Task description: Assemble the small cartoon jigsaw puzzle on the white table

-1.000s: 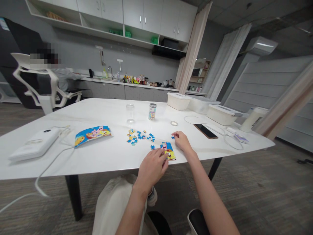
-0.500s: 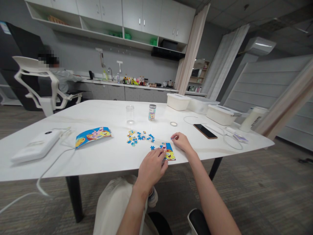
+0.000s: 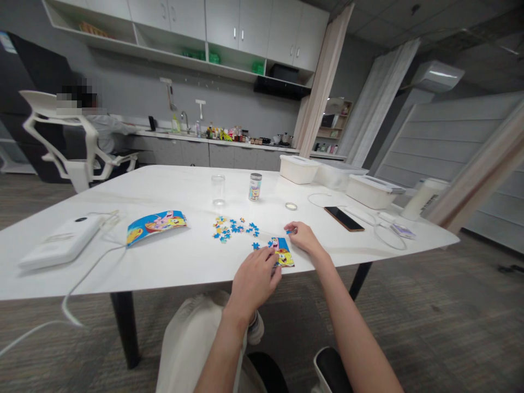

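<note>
A partly joined jigsaw puzzle [image 3: 284, 253] with a yellow cartoon face lies near the table's front edge. My left hand [image 3: 254, 278] rests over its left side, fingertips on it and thumb spread apart, hiding that part. At the puzzle's upper right, my right hand [image 3: 302, 236] pinches a small blue puzzle piece [image 3: 289, 232] between thumb and fingers. One loose blue piece [image 3: 256, 246] lies just beyond my left hand. Several more loose pieces [image 3: 236, 227] are scattered farther up and to the left. A curved picture sheet [image 3: 156, 225] with matching cartoon figures lies at the left.
Behind the pieces stand a clear jar [image 3: 218, 191] and a printed can [image 3: 255, 187], with a ring-shaped lid [image 3: 291, 206] nearby. A phone [image 3: 344, 218], cables and storage boxes [image 3: 298, 169] occupy the right. At left is a white power device [image 3: 61, 243]; a person sits beyond.
My right hand has tilted slightly, and the blue piece in its fingers shows more. My left hand stays on the puzzle. The view has shifted very slightly.
</note>
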{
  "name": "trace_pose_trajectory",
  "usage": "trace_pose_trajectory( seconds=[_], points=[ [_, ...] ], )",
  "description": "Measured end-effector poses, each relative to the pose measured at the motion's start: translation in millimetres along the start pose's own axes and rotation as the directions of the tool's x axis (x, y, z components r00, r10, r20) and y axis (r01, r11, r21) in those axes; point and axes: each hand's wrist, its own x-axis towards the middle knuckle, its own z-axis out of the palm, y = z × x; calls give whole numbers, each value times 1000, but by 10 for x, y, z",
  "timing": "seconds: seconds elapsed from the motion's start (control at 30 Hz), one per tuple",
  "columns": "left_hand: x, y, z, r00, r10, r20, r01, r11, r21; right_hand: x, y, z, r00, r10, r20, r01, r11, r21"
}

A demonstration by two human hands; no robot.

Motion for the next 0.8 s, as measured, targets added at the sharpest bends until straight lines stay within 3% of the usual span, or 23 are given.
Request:
trace_pose_trajectory(
  seconds=[0.2,0.4,0.5,0.67,0.8],
  points=[
    [-4,-3,24,1000,0,-16,0,1000,2,13,51,-13,999,16,28,-18,996,84],
    [-9,-9,41,999,7,-33,-7,1000,-1,96,234,24,994,95,-59,-73,952,299],
    [-10,-11,35,1000,-4,-17,4,1000,-1,90,237,29,991,107,-75,-85,964,252],
    [-5,0,15,1000,0,-18,0,1000,4,26,131,-15,1000,8,-23,-7,999,53],
    [-3,10,3,1000,-4,-9,4,1000,16,12,84,-25,999,26,-26,-26,1000,13]
  ],
)
